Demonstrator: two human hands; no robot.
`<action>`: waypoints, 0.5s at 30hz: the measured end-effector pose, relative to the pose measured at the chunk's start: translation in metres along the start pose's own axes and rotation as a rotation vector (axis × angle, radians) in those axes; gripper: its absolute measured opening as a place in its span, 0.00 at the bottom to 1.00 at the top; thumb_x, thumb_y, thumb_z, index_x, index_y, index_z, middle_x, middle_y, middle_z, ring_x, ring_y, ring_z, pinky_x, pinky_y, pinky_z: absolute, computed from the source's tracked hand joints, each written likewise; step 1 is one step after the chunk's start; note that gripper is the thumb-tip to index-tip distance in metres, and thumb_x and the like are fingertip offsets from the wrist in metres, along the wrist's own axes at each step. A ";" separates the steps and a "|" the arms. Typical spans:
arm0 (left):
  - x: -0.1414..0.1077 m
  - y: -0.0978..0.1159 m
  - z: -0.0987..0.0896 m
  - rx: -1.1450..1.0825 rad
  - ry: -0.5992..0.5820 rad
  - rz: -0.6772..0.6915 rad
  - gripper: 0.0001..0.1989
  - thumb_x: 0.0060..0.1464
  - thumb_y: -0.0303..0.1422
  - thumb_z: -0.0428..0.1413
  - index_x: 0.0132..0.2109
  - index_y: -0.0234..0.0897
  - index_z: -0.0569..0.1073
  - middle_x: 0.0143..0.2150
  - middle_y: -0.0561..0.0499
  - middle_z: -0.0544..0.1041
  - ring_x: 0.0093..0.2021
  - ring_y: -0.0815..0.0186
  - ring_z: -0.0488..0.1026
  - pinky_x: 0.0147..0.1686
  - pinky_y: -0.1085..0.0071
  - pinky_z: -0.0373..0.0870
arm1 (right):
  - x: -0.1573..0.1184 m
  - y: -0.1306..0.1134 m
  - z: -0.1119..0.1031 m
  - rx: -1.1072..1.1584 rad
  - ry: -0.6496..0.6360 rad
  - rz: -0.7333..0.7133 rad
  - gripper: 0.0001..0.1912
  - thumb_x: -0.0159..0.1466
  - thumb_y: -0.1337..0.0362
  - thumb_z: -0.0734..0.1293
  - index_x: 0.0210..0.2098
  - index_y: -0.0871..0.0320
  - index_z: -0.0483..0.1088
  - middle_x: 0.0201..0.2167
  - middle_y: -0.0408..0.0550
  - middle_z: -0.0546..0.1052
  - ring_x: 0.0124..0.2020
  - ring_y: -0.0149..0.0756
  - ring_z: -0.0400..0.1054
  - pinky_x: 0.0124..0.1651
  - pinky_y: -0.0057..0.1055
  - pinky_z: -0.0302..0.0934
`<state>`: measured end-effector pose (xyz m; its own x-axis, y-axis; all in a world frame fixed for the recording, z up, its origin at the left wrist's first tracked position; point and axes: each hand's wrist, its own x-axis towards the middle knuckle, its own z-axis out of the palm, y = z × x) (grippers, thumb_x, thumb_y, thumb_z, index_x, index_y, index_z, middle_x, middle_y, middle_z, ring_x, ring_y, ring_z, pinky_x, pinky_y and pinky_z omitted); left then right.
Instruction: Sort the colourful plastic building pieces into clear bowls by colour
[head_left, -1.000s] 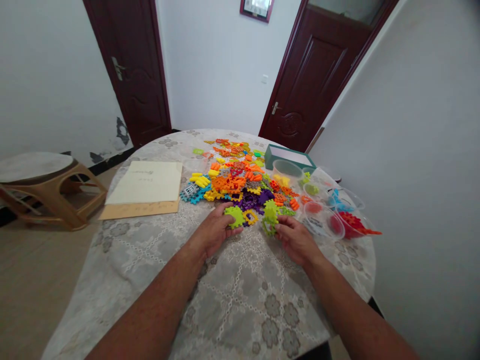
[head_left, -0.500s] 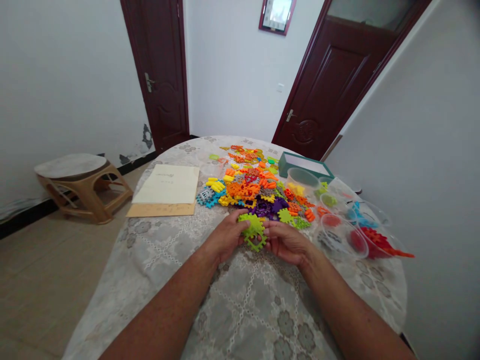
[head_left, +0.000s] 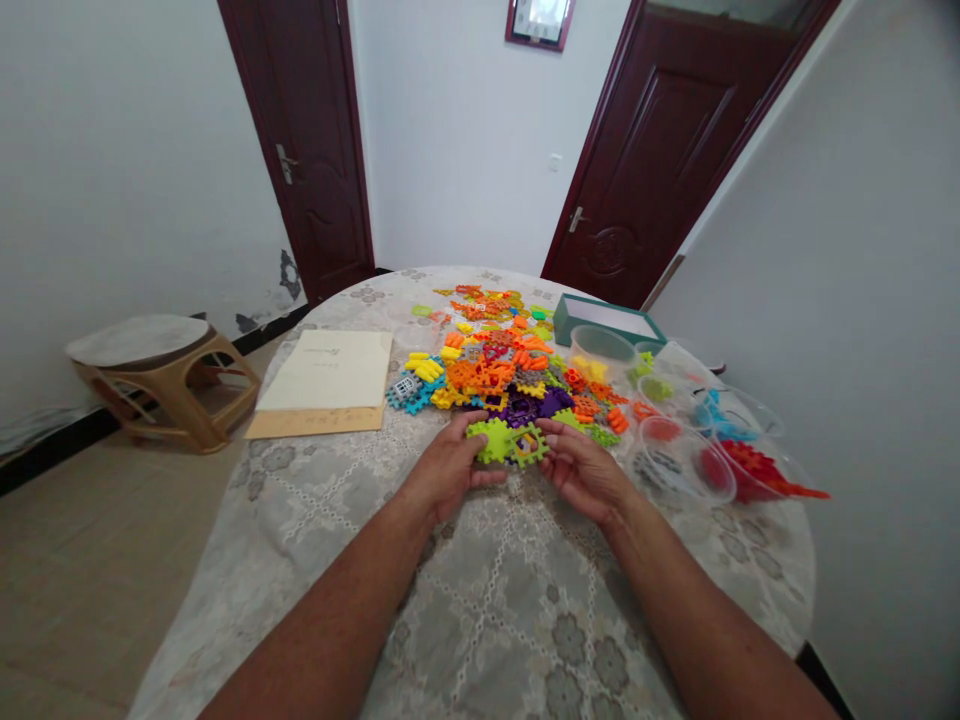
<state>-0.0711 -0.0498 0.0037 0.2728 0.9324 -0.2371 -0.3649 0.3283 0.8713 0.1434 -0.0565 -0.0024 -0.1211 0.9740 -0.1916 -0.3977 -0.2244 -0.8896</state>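
Two lime green toothed pieces are held side by side above the tablecloth, just in front of the toy pile. My left hand (head_left: 450, 467) pinches the solid green piece (head_left: 493, 441) at its left end. The green piece with a round opening (head_left: 529, 445) is gripped at its right edge by the thumb and fingers of my right hand (head_left: 583, 470). Beyond both hands lies a heap of orange pieces (head_left: 480, 375), purple pieces (head_left: 521, 408), yellow pieces and blue pieces (head_left: 421, 398). Another green piece (head_left: 568, 419) rests behind my right fingers.
Clear plastic cups with red pieces (head_left: 750, 470), blue pieces (head_left: 724, 415) and grey pieces stand at the right. A green box (head_left: 607, 322) is behind them. Paper sheets (head_left: 330, 370) lie at the left, and a stool (head_left: 161, 375) stands beyond the table.
The two green pieces have turned from a slanting, nearly upright line to a level, side-by-side one. Both hands have shifted slightly, and the camera view has moved a little.
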 end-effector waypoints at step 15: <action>-0.001 0.003 0.004 0.035 -0.031 -0.023 0.23 0.59 0.28 0.60 0.61 0.41 0.69 0.56 0.39 0.75 0.48 0.58 0.79 0.41 0.59 0.84 | 0.008 0.023 0.004 -0.568 0.120 -0.296 0.09 0.64 0.62 0.69 0.42 0.56 0.77 0.38 0.48 0.79 0.39 0.38 0.74 0.45 0.36 0.71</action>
<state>-0.0695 -0.0503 0.0085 0.3081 0.9195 -0.2441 -0.3274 0.3434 0.8803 0.1291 -0.0538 -0.0227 0.0353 0.9962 0.0799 0.1478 0.0738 -0.9863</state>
